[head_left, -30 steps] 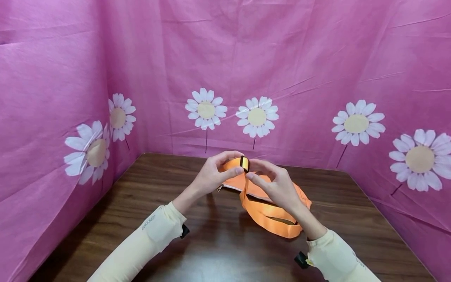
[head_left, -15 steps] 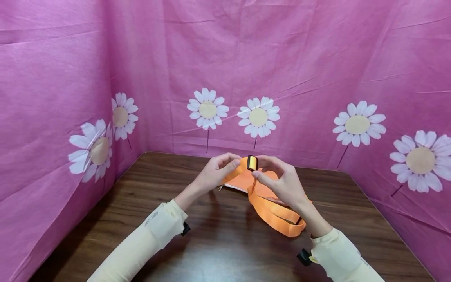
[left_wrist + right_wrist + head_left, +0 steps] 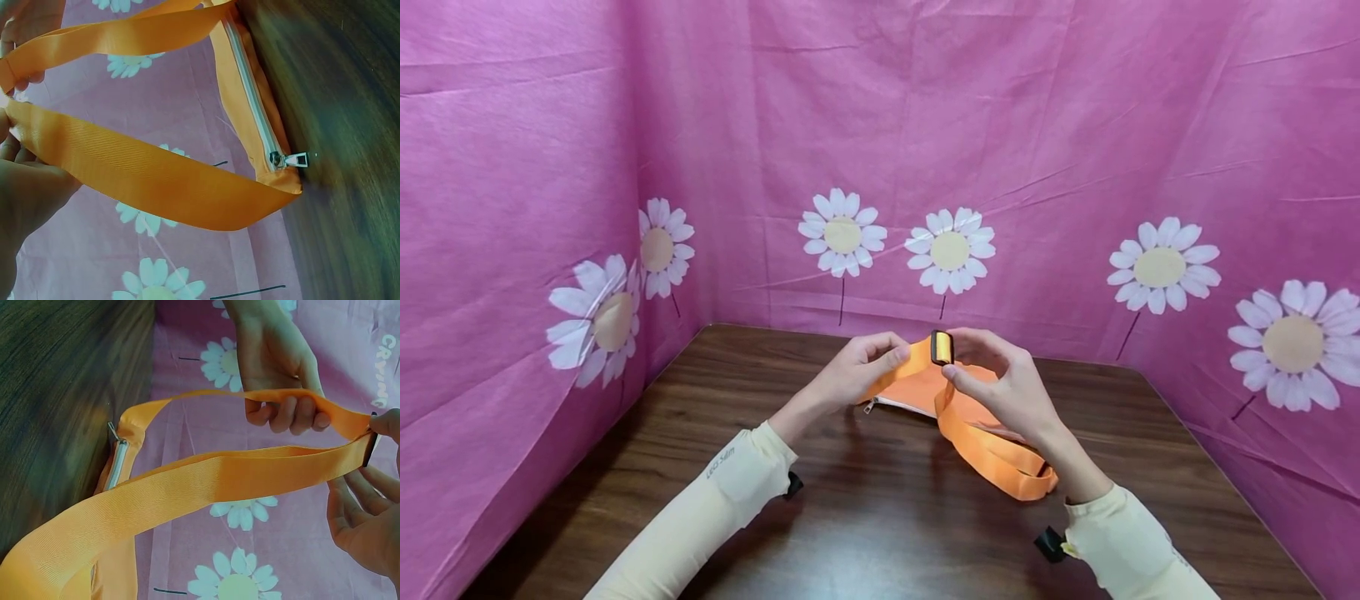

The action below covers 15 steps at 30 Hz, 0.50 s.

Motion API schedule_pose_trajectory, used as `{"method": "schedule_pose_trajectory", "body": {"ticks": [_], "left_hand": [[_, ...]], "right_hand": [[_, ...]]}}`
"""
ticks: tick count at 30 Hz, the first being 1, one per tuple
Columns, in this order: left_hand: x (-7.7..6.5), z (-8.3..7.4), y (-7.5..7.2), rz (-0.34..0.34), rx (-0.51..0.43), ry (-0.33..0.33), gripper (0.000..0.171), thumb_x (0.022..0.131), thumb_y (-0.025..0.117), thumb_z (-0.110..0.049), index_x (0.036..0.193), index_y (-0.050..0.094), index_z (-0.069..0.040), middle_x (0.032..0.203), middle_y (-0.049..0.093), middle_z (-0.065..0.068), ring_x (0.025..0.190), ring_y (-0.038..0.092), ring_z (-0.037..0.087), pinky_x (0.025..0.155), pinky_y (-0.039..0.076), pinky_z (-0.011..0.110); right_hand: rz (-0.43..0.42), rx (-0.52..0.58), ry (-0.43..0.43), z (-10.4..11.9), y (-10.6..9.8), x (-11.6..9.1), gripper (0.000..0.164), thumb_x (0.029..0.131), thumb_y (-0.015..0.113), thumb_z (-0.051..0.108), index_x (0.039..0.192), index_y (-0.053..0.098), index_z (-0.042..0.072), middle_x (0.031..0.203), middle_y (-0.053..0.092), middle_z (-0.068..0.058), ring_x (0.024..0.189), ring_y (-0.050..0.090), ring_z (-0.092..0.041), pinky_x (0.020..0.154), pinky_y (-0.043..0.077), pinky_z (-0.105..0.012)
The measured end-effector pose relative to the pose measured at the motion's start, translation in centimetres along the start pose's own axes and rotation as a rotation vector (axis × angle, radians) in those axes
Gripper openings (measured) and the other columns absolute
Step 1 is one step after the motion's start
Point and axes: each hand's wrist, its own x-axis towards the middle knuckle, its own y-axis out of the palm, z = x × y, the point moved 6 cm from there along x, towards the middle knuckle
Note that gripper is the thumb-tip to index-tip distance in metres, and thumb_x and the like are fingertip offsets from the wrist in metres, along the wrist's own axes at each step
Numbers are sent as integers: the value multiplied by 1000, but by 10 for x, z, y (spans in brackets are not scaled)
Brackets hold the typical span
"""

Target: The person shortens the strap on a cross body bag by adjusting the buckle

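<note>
An orange zippered pouch [image 3: 917, 387] lies on the table, its silver zipper pull [image 3: 294, 160] at the left end. From it rises an orange webbing strap [image 3: 144, 169], threaded through a black slider buckle [image 3: 942, 348]. My left hand [image 3: 848, 372] pinches the strap between thumb and fingers, just left of the buckle. My right hand [image 3: 1000, 379] holds the buckle by its edges between thumb and fingers. The rest of the strap [image 3: 1000, 467] hangs in a loop below the right hand, in front of the pouch. The right wrist view shows the left hand's fingers [image 3: 284, 415] curled under the strap.
A dark wood-grain table [image 3: 850, 517] spreads beneath both arms. Pink cloth [image 3: 880, 108] printed with white daisies stands around its back and sides. Black straps [image 3: 1049, 545] stick out below the cream sleeves [image 3: 1120, 542].
The right hand and buckle have moved right, away from the left hand. The left thumb has left the buckle, and more strap shows between the hands. The hanging loop has shifted slightly right.
</note>
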Motion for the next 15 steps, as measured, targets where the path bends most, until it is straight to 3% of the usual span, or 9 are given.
{"method": "schedule_pose_trajectory", "body": {"ticks": [5, 8, 15], "left_hand": [[-1, -4, 1, 8, -9, 15, 24, 108, 54, -27, 108, 68, -8, 62, 39, 7, 45, 33, 20, 43, 28, 30], [-2, -4, 1, 12, -6, 14, 24, 109, 53, -28, 108, 68, -8, 63, 40, 7, 44, 33, 20, 42, 28, 30], [-2, -6, 6, 16, -11, 20, 23, 109, 53, -23, 107, 67, -6, 64, 39, 4, 47, 32, 17, 44, 28, 28]], "right_hand": [[35, -53, 4, 24, 3, 0, 47, 88, 76, -5, 133, 62, -3, 110, 69, -14, 103, 65, -24, 94, 51, -45], [54, -71, -1, 32, 5, -1, 46, 88, 76, -4, 132, 62, -3, 109, 70, -13, 102, 64, -22, 94, 50, -45], [70, -111, 3, 18, 7, -2, 44, 87, 79, 0, 129, 66, 3, 110, 71, -5, 102, 63, -26, 87, 48, -43]]}}
